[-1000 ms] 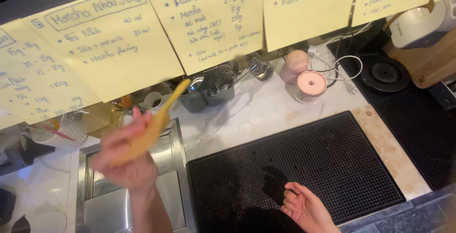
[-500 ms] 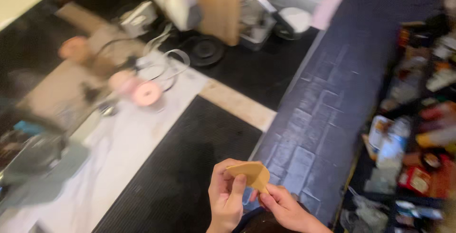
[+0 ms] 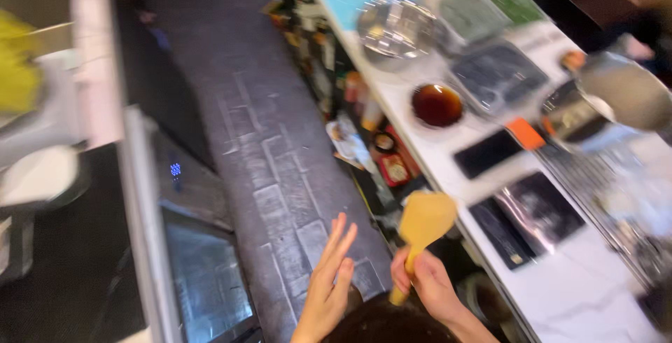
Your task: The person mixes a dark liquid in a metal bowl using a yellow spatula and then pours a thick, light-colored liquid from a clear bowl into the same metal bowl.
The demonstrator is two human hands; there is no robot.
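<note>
My right hand (image 3: 430,283) grips the handle of a flat yellow-tan spatula (image 3: 422,225) with its wide blade pointing up, held over the gap beside a white counter (image 3: 560,294). My left hand (image 3: 329,283) is next to it with fingers stretched apart, holding nothing, above a dark grey brick-patterned floor (image 3: 273,147). The picture is blurred by motion.
On the white counter stand a bowl of dark brown liquid (image 3: 437,105), a round metal bowl (image 3: 397,28), dark trays (image 3: 497,73), a black phone (image 3: 488,152) and a metal jug (image 3: 616,94). Small bottles and packets (image 3: 371,154) crowd a lower shelf. A black appliance (image 3: 189,259) is at left.
The view has swung from the marble counter with the rubber mat to the floor and another counter. The spatula went from my left hand to my right; my left hand let go and opened.
</note>
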